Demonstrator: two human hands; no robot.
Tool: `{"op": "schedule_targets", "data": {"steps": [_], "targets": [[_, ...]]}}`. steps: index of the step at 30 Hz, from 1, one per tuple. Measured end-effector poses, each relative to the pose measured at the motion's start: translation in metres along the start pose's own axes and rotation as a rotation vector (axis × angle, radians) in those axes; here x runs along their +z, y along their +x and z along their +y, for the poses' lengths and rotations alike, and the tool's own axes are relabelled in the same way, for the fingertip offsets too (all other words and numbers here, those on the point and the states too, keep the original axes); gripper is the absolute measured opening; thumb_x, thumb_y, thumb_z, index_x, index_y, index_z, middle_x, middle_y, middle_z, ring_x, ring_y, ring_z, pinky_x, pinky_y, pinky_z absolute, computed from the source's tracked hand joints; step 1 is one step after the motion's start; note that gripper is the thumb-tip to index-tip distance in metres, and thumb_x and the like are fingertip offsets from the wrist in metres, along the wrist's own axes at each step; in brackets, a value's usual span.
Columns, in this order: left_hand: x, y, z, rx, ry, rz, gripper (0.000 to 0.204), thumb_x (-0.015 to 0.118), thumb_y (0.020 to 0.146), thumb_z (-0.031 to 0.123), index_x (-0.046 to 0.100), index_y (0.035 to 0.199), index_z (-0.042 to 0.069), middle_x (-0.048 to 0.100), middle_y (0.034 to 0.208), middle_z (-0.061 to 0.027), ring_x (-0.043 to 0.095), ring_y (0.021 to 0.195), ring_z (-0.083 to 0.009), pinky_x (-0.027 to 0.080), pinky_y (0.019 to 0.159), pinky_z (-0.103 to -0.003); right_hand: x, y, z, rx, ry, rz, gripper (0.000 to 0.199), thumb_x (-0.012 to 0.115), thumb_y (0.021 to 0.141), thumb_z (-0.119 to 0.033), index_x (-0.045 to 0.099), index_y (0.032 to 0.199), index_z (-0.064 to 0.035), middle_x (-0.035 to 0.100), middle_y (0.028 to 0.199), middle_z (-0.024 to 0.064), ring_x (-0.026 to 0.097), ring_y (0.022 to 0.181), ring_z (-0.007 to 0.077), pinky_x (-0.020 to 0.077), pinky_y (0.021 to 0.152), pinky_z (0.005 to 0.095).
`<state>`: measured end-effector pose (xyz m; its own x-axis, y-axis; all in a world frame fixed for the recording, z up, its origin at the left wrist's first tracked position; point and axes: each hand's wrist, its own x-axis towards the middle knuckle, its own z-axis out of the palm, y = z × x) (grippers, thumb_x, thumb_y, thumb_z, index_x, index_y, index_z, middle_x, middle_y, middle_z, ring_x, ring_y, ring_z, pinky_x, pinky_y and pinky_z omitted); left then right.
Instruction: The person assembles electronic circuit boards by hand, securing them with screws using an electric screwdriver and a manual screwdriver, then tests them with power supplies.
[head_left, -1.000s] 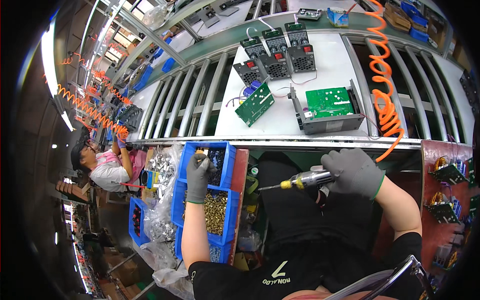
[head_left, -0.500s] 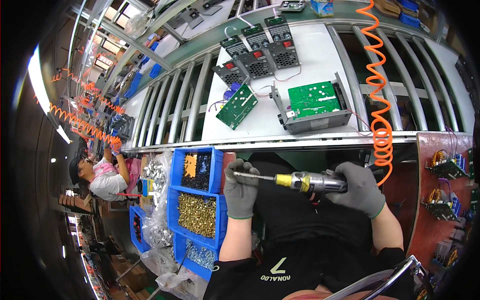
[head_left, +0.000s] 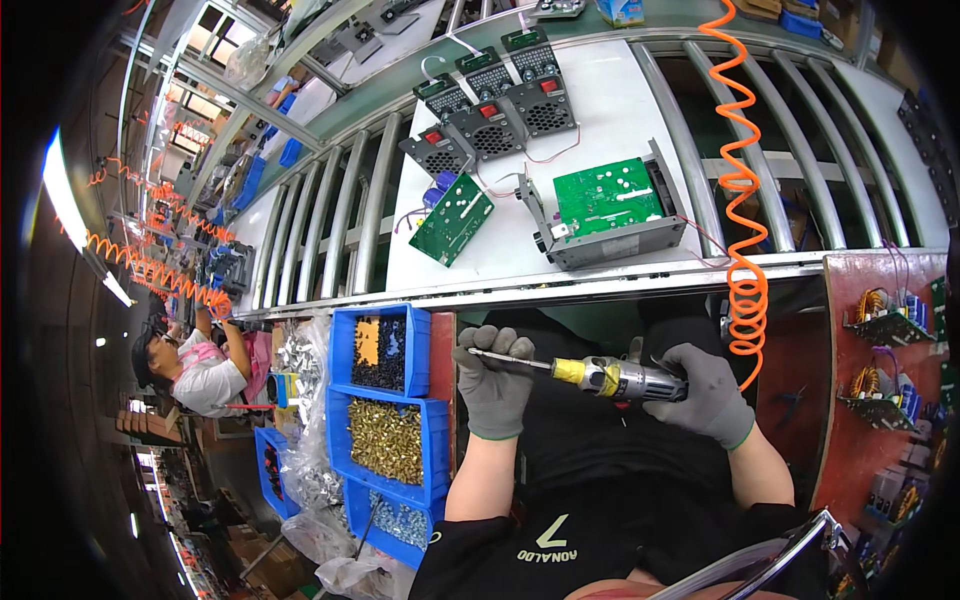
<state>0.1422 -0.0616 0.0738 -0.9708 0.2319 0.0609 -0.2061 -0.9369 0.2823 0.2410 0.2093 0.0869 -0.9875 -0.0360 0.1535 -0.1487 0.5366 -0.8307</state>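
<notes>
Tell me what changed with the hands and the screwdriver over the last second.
The left hand left the blue bin of dark screws and moved right to the bit of the electric screwdriver, its fingers now closed around the tip. The right hand kept its grip on the handle. The circuit boards on the bench stayed put.

Both forearms are coming up from the lower edge, bare below short black sleeves, and both hands are wearing grey gloves. The left hand point(head_left: 492, 385) is sitting palm toward the body with its fingers curled over at the top, its grip pinching closed near the fingertips. The right hand point(head_left: 700, 392) is lying knuckles up, its fingers wrapping tight in a closed grip, wrist bending inward. The two hands are sitting level, near each other but apart.
</notes>
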Motion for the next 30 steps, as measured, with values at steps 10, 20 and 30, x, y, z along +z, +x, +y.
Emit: {"op": "schedule_targets", "data": {"steps": [10,20,30], "targets": [[0.011,0.004,-0.014,0.153,0.309,0.052,0.022,0.059,0.1,0.036,0.067,0.108,0.018,0.06,0.085,0.0058,0.047,0.08,-0.0115,0.04,0.078,-0.035,0.01,-0.005,-0.007,0.071,-0.011,0.031,0.048,0.086,0.066,-0.025,0.062,0.101,-0.0041,0.067,0.087,0.0143,0.069,0.076,0.0313,0.0555,0.068,0.0372],[0.073,0.05,-0.044,-0.003,-0.057,-0.333,0.04,0.036,0.109,0.03,0.057,0.127,0.0,0.031,0.06,0.0056,0.029,0.046,-0.0039,0.03,0.046,-0.022,-0.002,-0.008,0.007,0.498,0.753,-0.65,0.069,0.068,0.087,-0.048,0.049,0.137,-0.0047,0.063,0.099,0.0093,0.065,0.078,0.0187,0.0528,0.061,0.0297],[0.05,0.133,-0.09,0.501,2.328,-0.905,0.054,0.07,0.084,0.03,0.057,0.131,0.008,0.061,0.125,-0.0165,0.059,0.113,-0.0362,0.044,0.099,-0.047,-0.016,-0.025,0.051,0.333,1.253,-0.346,0.094,0.064,0.078,-0.075,0.05,0.13,0.0024,0.064,0.102,0.0105,0.058,0.055,0.011,0.0439,0.043,0.0228]]}}
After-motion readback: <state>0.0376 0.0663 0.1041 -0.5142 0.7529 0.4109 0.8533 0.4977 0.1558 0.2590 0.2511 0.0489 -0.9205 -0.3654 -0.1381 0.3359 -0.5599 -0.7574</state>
